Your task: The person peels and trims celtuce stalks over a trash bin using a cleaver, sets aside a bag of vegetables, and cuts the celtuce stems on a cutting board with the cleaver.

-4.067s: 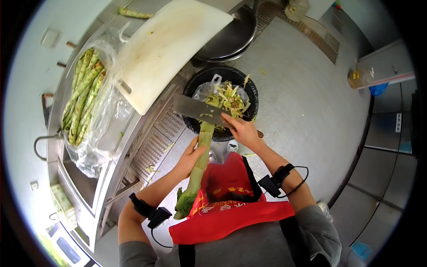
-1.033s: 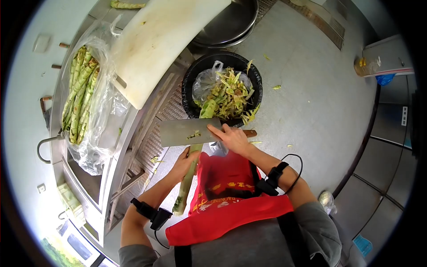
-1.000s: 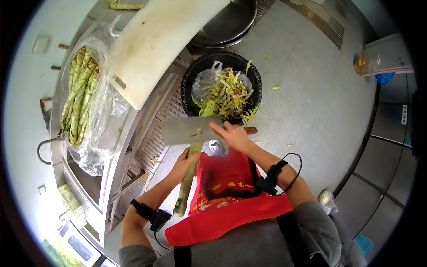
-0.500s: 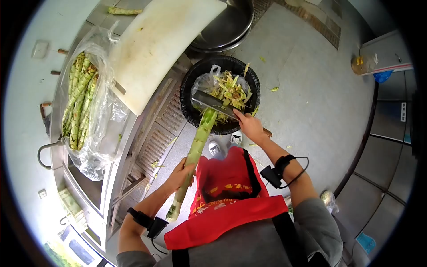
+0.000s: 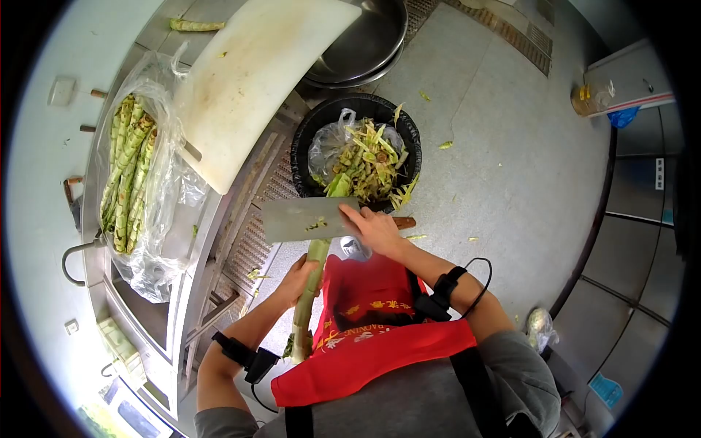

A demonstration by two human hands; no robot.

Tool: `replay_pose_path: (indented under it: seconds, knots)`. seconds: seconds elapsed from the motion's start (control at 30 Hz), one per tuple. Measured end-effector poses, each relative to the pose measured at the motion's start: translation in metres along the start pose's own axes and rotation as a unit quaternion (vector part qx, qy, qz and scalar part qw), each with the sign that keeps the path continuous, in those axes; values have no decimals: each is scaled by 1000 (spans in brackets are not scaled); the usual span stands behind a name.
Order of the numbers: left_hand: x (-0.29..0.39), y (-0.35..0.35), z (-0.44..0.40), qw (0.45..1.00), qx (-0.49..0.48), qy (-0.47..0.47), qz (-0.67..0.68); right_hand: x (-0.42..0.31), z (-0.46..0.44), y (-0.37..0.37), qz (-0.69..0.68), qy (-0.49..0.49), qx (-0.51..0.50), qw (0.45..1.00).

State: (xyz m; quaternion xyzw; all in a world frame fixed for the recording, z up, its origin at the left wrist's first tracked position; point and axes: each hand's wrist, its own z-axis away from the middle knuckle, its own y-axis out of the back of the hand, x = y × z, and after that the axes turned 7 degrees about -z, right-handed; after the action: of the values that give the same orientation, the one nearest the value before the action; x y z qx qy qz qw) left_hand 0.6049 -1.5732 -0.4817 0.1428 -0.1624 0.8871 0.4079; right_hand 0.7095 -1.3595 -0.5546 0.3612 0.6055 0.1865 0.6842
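Observation:
My left hand (image 5: 294, 280) is closed around the middle of a pale green celtuce stem (image 5: 302, 317), which slants with its far end over the bin. In my right hand (image 5: 377, 233) is a cleaver (image 5: 281, 221), gripped at the handle with fingers along the blade. The wide blade lies across the stem, above my left hand, and hides part of it; small green bits stick to the metal. Beneath the stem's far end stands a black-lined bin (image 5: 300, 150) holding peelings (image 5: 376, 157) and a clear bag.
On the steel counter at left, a clear plastic bag (image 5: 157, 241) holds several unpeeled celtuce stems (image 5: 130, 171). A white cutting board (image 5: 248, 69) overhangs the counter edge. Metal basins (image 5: 365, 44) stand behind the bin. Scraps (image 5: 445, 144) lie on the floor.
The cleaver has come back from the stem's far end toward my left hand, its blade now turned flat to view. My left hand still grips the stem, which stands more upright.

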Motion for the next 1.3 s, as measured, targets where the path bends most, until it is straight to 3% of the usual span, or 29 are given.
replay_pose_path:
  seconds: [0.07,0.2,0.3,0.6,0.7,0.83,0.87,0.93,1.0,1.1,1.17,1.23,1.3]
  knots:
    - [2,-6,2,1000,18,3,-13,-6,2,-1,5,-16,-46,999]
    - [2,-10,3,999,28,3,-18,-7,7,-7,21,56,-27,998]
    - [7,-8,0,1000,5,-1,-2,11,-4,-4,62,36,-31,997]
    - [3,-7,8,999,-20,-9,32,13,-5,2,100,108,11,989]
    - [3,-4,12,1000,-9,-3,27,27,-11,-3,60,-32,11,998]
    - [-3,7,14,1000,-28,5,10,39,-16,12,-82,-20,-9,996]
    - [-8,9,14,999,-42,9,27,41,-20,17,-101,-63,-68,991]
    - [-17,14,13,996,-64,9,62,67,-24,6,-260,-142,-89,951]
    - [-19,14,14,996,-69,-1,63,67,-24,4,-392,-250,-117,878]
    - [-15,10,11,998,-56,-26,34,42,-17,4,-305,-180,-79,932]
    - [-9,10,12,998,-47,-30,23,19,-11,10,-146,-62,-27,987]
    - [-2,12,14,998,-51,-21,30,5,-6,12,5,2,8,1000]
    - [-3,14,13,998,-34,-21,40,2,-7,13,56,1,-22,998]
